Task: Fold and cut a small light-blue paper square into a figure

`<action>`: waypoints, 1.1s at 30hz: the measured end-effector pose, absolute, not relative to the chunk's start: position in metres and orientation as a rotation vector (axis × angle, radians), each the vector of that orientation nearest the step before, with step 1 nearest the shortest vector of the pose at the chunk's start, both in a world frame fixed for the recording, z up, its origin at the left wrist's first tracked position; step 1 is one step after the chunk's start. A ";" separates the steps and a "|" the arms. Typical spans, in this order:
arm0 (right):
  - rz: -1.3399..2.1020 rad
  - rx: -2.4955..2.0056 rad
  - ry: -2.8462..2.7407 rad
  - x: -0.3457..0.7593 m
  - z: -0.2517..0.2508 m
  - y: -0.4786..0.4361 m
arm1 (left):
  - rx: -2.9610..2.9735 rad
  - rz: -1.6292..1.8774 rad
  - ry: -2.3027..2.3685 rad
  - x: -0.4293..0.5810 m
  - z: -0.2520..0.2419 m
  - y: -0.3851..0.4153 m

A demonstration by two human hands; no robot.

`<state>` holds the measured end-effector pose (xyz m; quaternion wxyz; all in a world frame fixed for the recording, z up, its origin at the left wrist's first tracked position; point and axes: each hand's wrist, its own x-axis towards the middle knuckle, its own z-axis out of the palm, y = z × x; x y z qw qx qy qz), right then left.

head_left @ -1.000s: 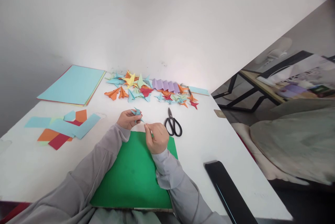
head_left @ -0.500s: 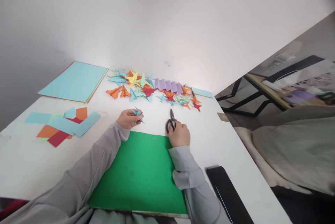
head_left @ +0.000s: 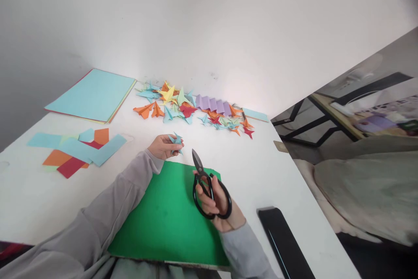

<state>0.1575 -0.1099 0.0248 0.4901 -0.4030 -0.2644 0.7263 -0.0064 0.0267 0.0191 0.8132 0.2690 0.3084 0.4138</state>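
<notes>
Between the fingertips of my left hand point(head_left: 161, 147) is a small light-blue folded paper piece point(head_left: 177, 141) with several pointed ends, held over the far edge of a green board point(head_left: 173, 213). My right hand point(head_left: 219, 204) is raised above the board's right side and grips black-handled scissors point(head_left: 200, 172), its fingers in and around the loops. The blades look closed and point up and to the left, apart from the blue piece. Folded paper pieces in several colours point(head_left: 168, 95) lie along the wall.
Coloured paper strips point(head_left: 78, 150) overlap on the left of the white table point(head_left: 19, 196). Behind them lies a stack of paper sheets point(head_left: 93, 95). A purple pleated paper point(head_left: 213, 104) rests near the wall. A long black object point(head_left: 284, 242) lies at the right.
My right hand has lifted the scissors off the table and brought them nearer, over the green board, turning palm up. My left hand still holds the blue piece, little moved.
</notes>
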 end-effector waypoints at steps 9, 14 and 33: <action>1.702 -0.927 -0.583 0.127 0.030 -0.138 | 0.599 0.827 0.676 -0.007 0.015 0.026; 1.674 -1.034 -0.782 0.120 0.030 -0.137 | 0.622 0.801 0.671 -0.007 0.014 0.026; 1.637 -1.173 -0.802 0.115 0.040 -0.130 | 0.693 0.753 0.643 -0.004 0.014 0.026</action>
